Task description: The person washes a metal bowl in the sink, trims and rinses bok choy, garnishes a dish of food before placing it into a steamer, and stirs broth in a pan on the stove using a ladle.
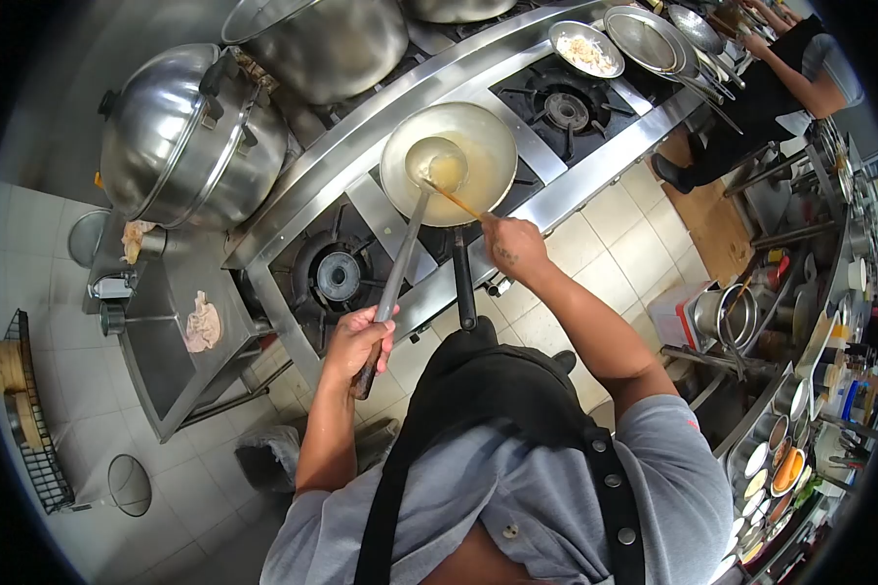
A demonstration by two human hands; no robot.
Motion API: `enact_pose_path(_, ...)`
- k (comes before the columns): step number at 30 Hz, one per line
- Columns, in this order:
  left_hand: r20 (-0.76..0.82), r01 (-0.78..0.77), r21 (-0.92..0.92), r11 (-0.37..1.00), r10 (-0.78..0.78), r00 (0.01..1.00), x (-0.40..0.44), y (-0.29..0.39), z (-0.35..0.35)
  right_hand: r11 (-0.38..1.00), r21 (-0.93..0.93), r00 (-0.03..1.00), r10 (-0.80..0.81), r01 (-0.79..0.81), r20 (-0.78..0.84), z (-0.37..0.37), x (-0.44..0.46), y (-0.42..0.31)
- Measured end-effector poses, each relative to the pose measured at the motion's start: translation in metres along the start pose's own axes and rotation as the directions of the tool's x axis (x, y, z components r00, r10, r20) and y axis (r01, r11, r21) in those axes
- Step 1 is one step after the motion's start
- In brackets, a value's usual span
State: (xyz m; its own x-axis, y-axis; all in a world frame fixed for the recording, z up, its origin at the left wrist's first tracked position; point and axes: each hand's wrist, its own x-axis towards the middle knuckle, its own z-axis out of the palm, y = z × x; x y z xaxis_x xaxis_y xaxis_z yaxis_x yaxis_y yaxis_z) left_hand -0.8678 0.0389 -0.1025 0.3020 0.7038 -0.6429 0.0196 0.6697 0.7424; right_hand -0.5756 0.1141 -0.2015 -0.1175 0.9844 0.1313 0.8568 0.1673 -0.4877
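A wide pan (493,146) with a black handle sits over the stove and has a thin layer of pale liquid inside. My left hand (359,343) is closed round the handle of a long metal ladle (406,244), whose bowl is over the pan with yellowish liquid in it. My right hand (514,246) grips a thin wooden stick (457,203), its far end at the ladle's bowl. Whether this is one stick or a pair cannot be made out. Neither hand touches the pan's handle (463,283).
Large steel pots (317,49) stand behind the stove. Burners (339,277) flank the pan. A bowl of pale pieces (585,51) and strainers (644,39) are at the back right, near another person (800,88). A cloth (203,324) lies on the left counter.
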Motion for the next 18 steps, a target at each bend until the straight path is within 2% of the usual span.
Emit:
enact_pose_path(3, 0.010, -0.004, 0.010, 1.000, 0.003, 1.000, 0.001, -0.003, 0.000, 0.985, -0.020, 0.983, 0.170, -0.169, 0.064, -0.003, 0.010, 0.010)
enact_pose_path(4, 0.014, -0.005, 0.010, 1.000, 0.005, 1.000, 0.001, -0.004, 0.000, 0.991, -0.063, 0.984, 0.125, -0.118, 0.126, 0.003, 0.009, 0.011)
enact_pose_path(8, -0.008, 0.000, 0.020, 1.000, 0.000, 1.000, -0.005, 0.000, 0.006, 0.987, -0.052, 0.984, 0.156, -0.152, 0.088, -0.004, 0.006, 0.007)
enact_pose_path(11, -0.011, -0.010, 0.064, 0.998, 0.011, 1.000, -0.005, 0.001, 0.007, 0.995, -0.030, 0.990, 0.101, -0.099, 0.099, -0.007, 0.001, 0.000)
enact_pose_path(12, -0.018, -0.016, 0.072, 0.997, 0.018, 1.000, -0.005, 0.000, 0.007, 0.999, -0.035, 0.997, 0.008, -0.006, 0.080, -0.011, -0.005, -0.007)
enact_pose_path(15, -0.032, -0.036, 0.110, 0.993, 0.040, 0.999, -0.002, -0.002, 0.007, 0.984, -0.138, 0.990, 0.125, -0.115, 0.063, -0.002, 0.004, 0.016)
enact_pose_path(16, -0.033, -0.040, 0.139, 0.989, 0.045, 0.998, -0.001, -0.003, 0.006, 0.983, -0.133, 0.985, 0.140, -0.126, 0.099, 0.002, 0.005, 0.021)
enact_pose_path(17, -0.027, -0.051, 0.171, 0.984, 0.056, 0.998, 0.002, -0.001, 0.006, 0.977, -0.095, 0.941, 0.210, -0.192, 0.265, -0.016, 0.005, 0.003)
enact_pose_path(18, -0.054, -0.016, 0.166, 0.986, 0.025, 0.998, 0.000, 0.004, 0.009, 0.973, -0.102, 0.943, 0.226, -0.207, 0.245, -0.023, 0.007, 0.009)
